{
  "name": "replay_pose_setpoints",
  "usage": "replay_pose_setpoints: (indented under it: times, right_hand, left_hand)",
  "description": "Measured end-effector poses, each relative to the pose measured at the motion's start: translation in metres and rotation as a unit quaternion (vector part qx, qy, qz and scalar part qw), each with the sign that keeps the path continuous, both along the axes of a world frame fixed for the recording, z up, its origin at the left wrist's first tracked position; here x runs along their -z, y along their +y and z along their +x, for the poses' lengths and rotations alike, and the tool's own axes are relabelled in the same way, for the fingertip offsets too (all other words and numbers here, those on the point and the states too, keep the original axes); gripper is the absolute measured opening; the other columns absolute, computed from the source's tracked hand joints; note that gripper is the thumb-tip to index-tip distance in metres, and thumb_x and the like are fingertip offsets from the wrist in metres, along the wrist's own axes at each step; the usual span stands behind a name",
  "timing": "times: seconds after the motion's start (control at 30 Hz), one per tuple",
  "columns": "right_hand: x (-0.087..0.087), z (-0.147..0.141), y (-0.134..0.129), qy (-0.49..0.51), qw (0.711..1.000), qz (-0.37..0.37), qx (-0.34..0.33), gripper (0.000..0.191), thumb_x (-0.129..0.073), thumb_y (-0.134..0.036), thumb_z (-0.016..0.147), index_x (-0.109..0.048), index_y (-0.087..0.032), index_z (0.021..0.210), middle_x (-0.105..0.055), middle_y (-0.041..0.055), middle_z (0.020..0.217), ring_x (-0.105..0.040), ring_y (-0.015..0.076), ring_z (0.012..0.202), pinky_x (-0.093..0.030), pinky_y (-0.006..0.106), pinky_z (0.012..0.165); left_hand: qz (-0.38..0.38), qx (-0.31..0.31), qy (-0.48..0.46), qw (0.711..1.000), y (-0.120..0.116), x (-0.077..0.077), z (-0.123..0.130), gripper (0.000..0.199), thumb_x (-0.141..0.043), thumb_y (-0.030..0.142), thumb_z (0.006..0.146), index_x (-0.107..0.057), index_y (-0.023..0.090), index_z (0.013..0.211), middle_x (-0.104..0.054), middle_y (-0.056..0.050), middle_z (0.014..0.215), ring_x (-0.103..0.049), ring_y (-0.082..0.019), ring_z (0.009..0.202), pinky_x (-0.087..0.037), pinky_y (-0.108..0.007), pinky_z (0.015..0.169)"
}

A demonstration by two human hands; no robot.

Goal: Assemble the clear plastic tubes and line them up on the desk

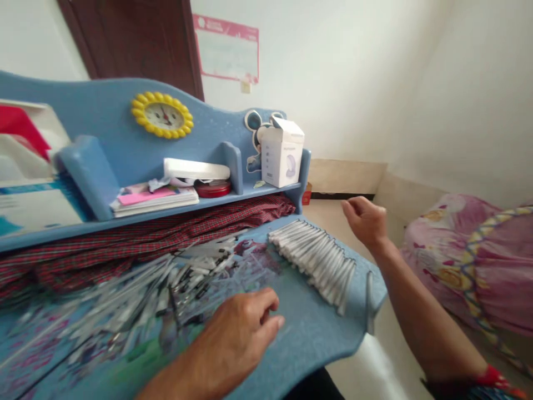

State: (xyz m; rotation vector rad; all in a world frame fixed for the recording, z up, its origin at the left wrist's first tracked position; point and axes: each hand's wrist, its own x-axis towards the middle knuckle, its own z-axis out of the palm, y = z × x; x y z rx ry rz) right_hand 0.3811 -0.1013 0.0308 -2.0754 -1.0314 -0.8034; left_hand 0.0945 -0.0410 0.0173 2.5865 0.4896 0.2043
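Note:
My left hand (pixel 245 328) hovers over the front of the blue desk (pixel 308 328). Its fingers are loosely curled, the thumb stands apart from them, and nothing shows between. Beyond the desk's right edge my right hand (pixel 366 221) is raised and closed, thumb against the fingers, with no object visible in it. Many white tubes with dark ends lie side by side in a row (pixel 316 261) between the hands. A single tube (pixel 369 303) lies apart near the right edge. Left of my left hand spreads a loose, blurred pile of thin clear and white pieces (pixel 166 289).
A red checked cloth (pixel 166 233) lies along the shelf's base. The shelf holds a white box (pixel 282 153), papers (pixel 156 201) and a round red tin (pixel 213 189). A yellow flower clock (pixel 162 115) is above. Pink fabric (pixel 449 244) and a patterned hoop (pixel 468 266) are at right.

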Motion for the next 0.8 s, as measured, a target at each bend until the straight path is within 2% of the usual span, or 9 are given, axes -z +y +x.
replay_pose_setpoints:
  times: [0.07, 0.13, 0.2, 0.3, 0.4, 0.5, 0.57, 0.7, 0.8]
  right_hand:
    - [0.023, 0.028, -0.013, 0.050, 0.997, 0.015, 0.062, 0.038, -0.035, -0.039, 0.085, -0.062, -0.014, 0.078, -0.063, 0.0070, 0.065, -0.054, 0.0143, 0.059, -0.031, 0.023, 0.056]
    - [0.038, 0.038, -0.011, 0.067, 0.996, -0.013, 0.059, 0.035, -0.038, -0.038, 0.083, -0.063, -0.016, 0.073, -0.064, 0.0068, 0.065, -0.055, 0.0148, 0.060, -0.030, 0.023, 0.056]
    - [0.044, 0.036, 0.003, 0.068, 0.996, -0.050, 0.040, 0.034, -0.039, -0.038, 0.083, -0.063, -0.017, 0.070, -0.065, 0.0070, 0.067, -0.055, 0.0150, 0.062, -0.029, 0.023, 0.055]
    - [0.047, 0.024, 0.020, 0.071, 0.993, -0.094, 0.008, 0.033, -0.040, -0.038, 0.082, -0.063, -0.018, 0.068, -0.065, 0.0066, 0.067, -0.055, 0.0150, 0.061, -0.027, 0.024, 0.054]
    - [0.049, 0.018, 0.021, 0.079, 0.991, -0.108, -0.024, 0.033, -0.040, -0.037, 0.082, -0.062, -0.019, 0.068, -0.064, 0.0053, 0.066, -0.055, 0.0148, 0.060, -0.028, 0.023, 0.054]
    - [0.053, 0.019, 0.008, 0.093, 0.988, -0.093, -0.076, 0.031, -0.040, -0.037, 0.082, -0.063, -0.019, 0.073, -0.063, 0.0029, 0.064, -0.055, 0.0139, 0.059, -0.033, 0.022, 0.055]
    - [0.054, 0.019, -0.002, 0.094, 0.981, -0.097, -0.141, 0.029, -0.041, -0.036, 0.083, -0.063, -0.018, 0.077, -0.062, 0.0021, 0.066, -0.056, 0.0136, 0.061, -0.037, 0.022, 0.058]
    - [0.056, 0.016, -0.014, 0.049, 0.950, -0.129, -0.281, 0.029, -0.043, -0.035, 0.084, -0.060, -0.017, 0.099, -0.063, 0.0072, 0.097, -0.058, 0.0163, 0.088, -0.042, 0.027, 0.078]
    - [0.056, 0.015, -0.010, 0.005, 0.929, -0.170, -0.330, 0.041, -0.042, -0.039, 0.085, -0.051, -0.016, 0.118, -0.053, 0.0117, 0.119, -0.049, 0.0190, 0.108, -0.039, 0.033, 0.091]
  left_hand:
    - [0.065, 0.052, -0.044, 0.996, -0.014, 0.010, 0.005, 0.013, -0.045, 0.026, 0.080, -0.057, 0.022, 0.082, -0.062, -0.003, 0.077, -0.056, -0.016, 0.072, -0.040, -0.025, 0.064]
    - [0.134, 0.109, -0.088, 0.981, -0.028, 0.021, 0.014, 0.011, -0.049, 0.023, 0.076, -0.056, 0.021, 0.084, -0.062, -0.004, 0.079, -0.055, -0.016, 0.074, -0.041, -0.024, 0.062]
    - [0.197, 0.179, -0.100, 0.959, -0.041, 0.036, 0.028, 0.008, -0.053, 0.020, 0.073, -0.055, 0.020, 0.081, -0.061, -0.004, 0.076, -0.054, -0.016, 0.069, -0.039, -0.023, 0.054]
    - [0.289, 0.241, -0.143, 0.915, -0.062, 0.060, 0.060, 0.003, -0.056, 0.020, 0.072, -0.054, 0.018, 0.073, -0.058, -0.003, 0.068, -0.053, -0.016, 0.062, -0.034, -0.025, 0.046]
    - [0.330, 0.284, -0.194, 0.879, -0.080, 0.075, 0.095, 0.015, -0.054, 0.020, 0.074, -0.050, 0.017, 0.061, -0.055, -0.003, 0.065, -0.053, -0.017, 0.065, -0.031, -0.027, 0.045]
    - [0.338, 0.299, -0.168, 0.877, -0.090, 0.076, 0.119, 0.016, -0.050, 0.023, 0.079, -0.053, 0.016, 0.065, -0.056, -0.004, 0.070, -0.052, -0.018, 0.070, -0.037, -0.031, 0.056]
    - [0.347, 0.309, -0.161, 0.870, -0.093, 0.073, 0.128, 0.017, -0.048, 0.022, 0.080, -0.054, 0.015, 0.066, -0.056, -0.004, 0.070, -0.051, -0.019, 0.071, -0.037, -0.034, 0.060]
    - [0.360, 0.305, -0.151, 0.869, -0.094, 0.071, 0.138, 0.019, -0.048, 0.020, 0.078, -0.053, 0.014, 0.061, -0.055, -0.005, 0.062, -0.049, -0.018, 0.061, -0.034, -0.034, 0.055]
    - [0.367, 0.290, -0.159, 0.869, -0.094, 0.074, 0.145, 0.020, -0.049, 0.020, 0.076, -0.052, 0.014, 0.057, -0.053, -0.006, 0.058, -0.048, -0.017, 0.055, -0.027, -0.031, 0.046]
